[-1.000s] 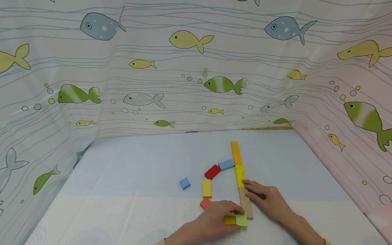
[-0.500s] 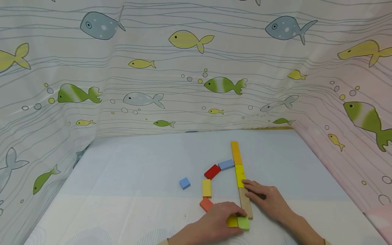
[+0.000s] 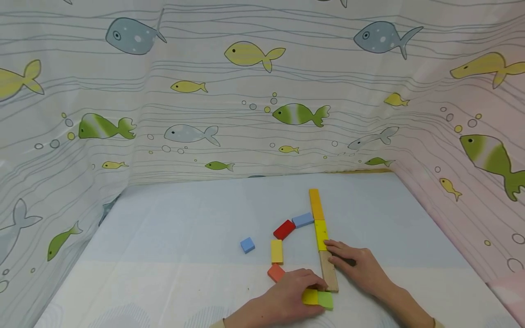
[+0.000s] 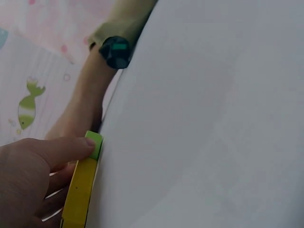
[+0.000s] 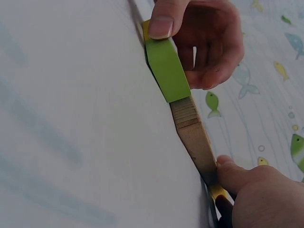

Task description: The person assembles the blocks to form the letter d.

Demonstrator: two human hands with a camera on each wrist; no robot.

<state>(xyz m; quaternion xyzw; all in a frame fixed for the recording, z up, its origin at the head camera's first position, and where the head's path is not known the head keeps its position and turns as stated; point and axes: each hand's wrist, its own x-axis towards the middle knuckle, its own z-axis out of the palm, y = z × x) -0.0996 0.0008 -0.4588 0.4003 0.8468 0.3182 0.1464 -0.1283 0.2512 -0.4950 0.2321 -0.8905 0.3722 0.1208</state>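
My left hand (image 3: pixel 287 294) pinches a light green block (image 3: pixel 325 300) and the yellow block (image 3: pixel 310 297) against it, at the near end of a row. In the left wrist view, the thumb lies on the green block (image 4: pixel 96 146). Just beyond the green block is a plain wooden block (image 3: pixel 329 276), followed by a bright yellow block (image 3: pixel 321 237) and an orange block (image 3: pixel 316 205) in a straight line. My right hand (image 3: pixel 357 265) rests its thumb and fingertips along the right side of the wooden and bright yellow blocks.
An orange-red block (image 3: pixel 276 273), pale yellow block (image 3: pixel 276 251), red block (image 3: pixel 284 229) and blue block (image 3: pixel 302 220) curve left of the line. A smaller blue block (image 3: pixel 248 245) lies apart. Fish-print cloth (image 3: pixel 246 132) surrounds the table.
The left hand and the light green and yellow blocks have shifted slightly to the right and toward me. The right hand stays where it was against the straight row.
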